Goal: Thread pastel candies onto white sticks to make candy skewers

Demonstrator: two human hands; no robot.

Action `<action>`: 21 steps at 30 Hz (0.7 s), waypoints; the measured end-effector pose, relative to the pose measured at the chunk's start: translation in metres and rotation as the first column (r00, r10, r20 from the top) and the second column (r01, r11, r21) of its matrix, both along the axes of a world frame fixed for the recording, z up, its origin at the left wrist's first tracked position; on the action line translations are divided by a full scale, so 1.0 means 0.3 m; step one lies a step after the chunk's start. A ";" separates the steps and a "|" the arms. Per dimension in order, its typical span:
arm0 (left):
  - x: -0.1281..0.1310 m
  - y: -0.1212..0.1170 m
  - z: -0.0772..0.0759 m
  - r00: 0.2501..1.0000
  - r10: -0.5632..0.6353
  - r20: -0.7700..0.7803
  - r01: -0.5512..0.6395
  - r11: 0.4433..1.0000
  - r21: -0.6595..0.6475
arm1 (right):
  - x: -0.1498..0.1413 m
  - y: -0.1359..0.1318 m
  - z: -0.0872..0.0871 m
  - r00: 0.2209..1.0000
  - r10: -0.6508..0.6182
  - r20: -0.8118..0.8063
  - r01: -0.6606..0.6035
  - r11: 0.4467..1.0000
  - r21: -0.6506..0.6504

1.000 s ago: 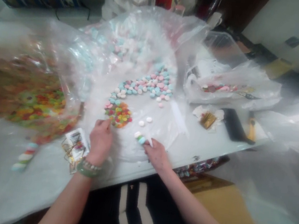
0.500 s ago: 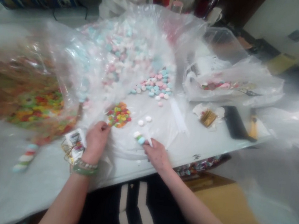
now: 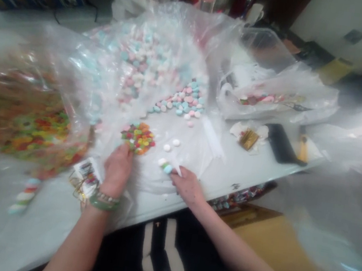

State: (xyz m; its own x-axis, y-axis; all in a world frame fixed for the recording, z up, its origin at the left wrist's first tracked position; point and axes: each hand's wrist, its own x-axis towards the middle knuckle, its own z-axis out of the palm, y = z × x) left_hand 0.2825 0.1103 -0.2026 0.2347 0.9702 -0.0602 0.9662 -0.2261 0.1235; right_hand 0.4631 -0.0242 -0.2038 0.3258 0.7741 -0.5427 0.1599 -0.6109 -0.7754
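My right hand point(image 3: 189, 187) pinches the open end of a small clear bag. Stacked inside this candy bag point(image 3: 165, 166) are white, green and pale blue candies. At the near edge of a small pile of colourful gummy candies point(image 3: 142, 139) is my left hand point(image 3: 117, 168), its fingers bunched together. Whatever is between its fingertips is hidden. A few loose white candies point(image 3: 167, 147) lie between the gummy pile and the bag. Pink, white and blue round candies point(image 3: 189, 100) spill from a big plastic bag point(image 3: 181, 14) behind. A filled candy stick point(image 3: 25, 196) lies at the left.
A large bag of gummy candies point(image 3: 46, 134) takes up the left side. Beside my left wrist are a printed card point(image 3: 86, 174) and gold ties. To the right lie a gold bundle of ties point(image 3: 248, 139), a black phone-like object point(image 3: 280, 145) and a yellow cutter point(image 3: 303, 149).
My left hand has shifted slightly up to the gummy pile's edge, its fingers now touching it. My right hand still holds the small bag. The whole view has shifted a little.
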 end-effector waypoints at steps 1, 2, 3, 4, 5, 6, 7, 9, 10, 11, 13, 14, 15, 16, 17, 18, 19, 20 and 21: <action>0.002 -0.016 0.005 0.999 -0.033 -0.029 0.034 0.999 0.010 | 0.001 0.000 0.002 1.000 0.000 -0.007 0.000 1.000 0.001; 0.003 -0.033 0.010 0.997 -0.067 -0.047 0.067 0.998 0.008 | 0.002 -0.001 0.004 1.000 0.000 -0.016 0.000 1.000 0.003; 0.006 -0.051 0.014 0.994 -0.097 -0.054 0.097 0.995 -0.006 | 0.002 -0.002 0.007 1.000 0.000 -0.026 0.000 1.000 0.006; 0.008 -0.067 0.017 0.991 -0.128 -0.049 0.126 0.992 -0.028 | 0.001 -0.004 0.010 0.999 0.000 -0.034 0.000 1.000 0.007; 0.010 -0.081 0.019 0.987 -0.155 -0.033 0.153 0.987 -0.050 | 0.000 -0.006 0.013 0.999 0.002 -0.040 -0.002 1.000 0.007; 0.011 -0.092 0.018 0.984 -0.178 -0.007 0.177 0.982 -0.069 | -0.001 -0.009 0.016 0.999 0.005 -0.041 -0.005 1.000 0.006; 0.011 -0.099 0.016 0.980 -0.197 0.025 0.198 0.977 -0.081 | -0.001 -0.011 0.019 0.999 0.008 -0.041 -0.008 1.000 0.005; 0.003 -0.101 0.009 0.978 -0.189 0.091 0.196 0.978 -0.073 | -0.001 -0.014 0.020 0.999 0.005 -0.051 -0.005 1.000 0.003; -0.004 -0.097 0.005 0.981 -0.156 0.117 0.164 0.985 -0.058 | 0.000 -0.015 0.017 0.998 -0.004 -0.067 0.004 1.000 0.000; -0.012 -0.092 0.002 0.985 -0.107 0.137 0.114 0.993 -0.042 | 0.001 -0.015 0.013 0.996 -0.020 -0.089 0.020 1.000 -0.002; -0.027 -0.080 -0.002 0.986 -0.017 0.164 0.020 1.000 -0.018 | 0.004 -0.015 0.001 0.990 -0.053 -0.133 0.053 0.999 -0.004; -0.032 -0.074 -0.003 0.985 0.005 0.175 -0.003 1.000 -0.009 | 0.005 -0.015 -0.007 0.988 -0.064 -0.143 0.065 0.998 -0.002; -0.032 -0.068 -0.003 0.983 0.001 0.185 -0.001 1.000 0.001 | 0.006 -0.015 -0.014 0.987 -0.070 -0.144 0.070 0.998 0.001; -0.028 -0.062 -0.004 0.981 -0.021 0.194 0.019 1.000 0.012 | 0.006 -0.015 -0.020 0.988 -0.069 -0.138 0.070 0.998 0.005; -0.020 -0.056 -0.005 0.979 -0.048 0.200 0.043 0.999 0.025 | 0.005 -0.015 -0.025 0.989 -0.064 -0.130 0.066 0.998 0.008; -0.009 -0.050 -0.007 0.977 -0.068 0.201 0.062 0.997 0.036 | 0.005 -0.015 -0.029 0.991 -0.059 -0.124 0.060 0.998 0.011; 0.005 -0.042 -0.009 0.977 -0.077 0.197 0.070 0.997 0.044 | 0.005 -0.015 -0.031 0.991 -0.055 -0.122 0.058 0.998 0.015; 0.019 -0.035 -0.012 0.979 -0.074 0.190 0.066 0.997 0.048 | 0.004 -0.016 -0.032 0.991 -0.053 -0.124 0.055 0.998 0.019; 0.031 -0.028 -0.015 0.982 -0.064 0.180 0.057 0.997 0.045 | 0.004 -0.016 -0.031 0.990 -0.051 -0.129 0.055 0.998 0.025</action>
State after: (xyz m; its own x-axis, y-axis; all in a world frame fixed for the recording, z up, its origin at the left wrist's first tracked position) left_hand 0.2918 0.1020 -0.2072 0.2967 0.9546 0.0270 0.9130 -0.2918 0.2850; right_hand 0.4644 -0.0290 -0.2131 0.2961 0.7734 -0.5606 0.0259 -0.5932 -0.8047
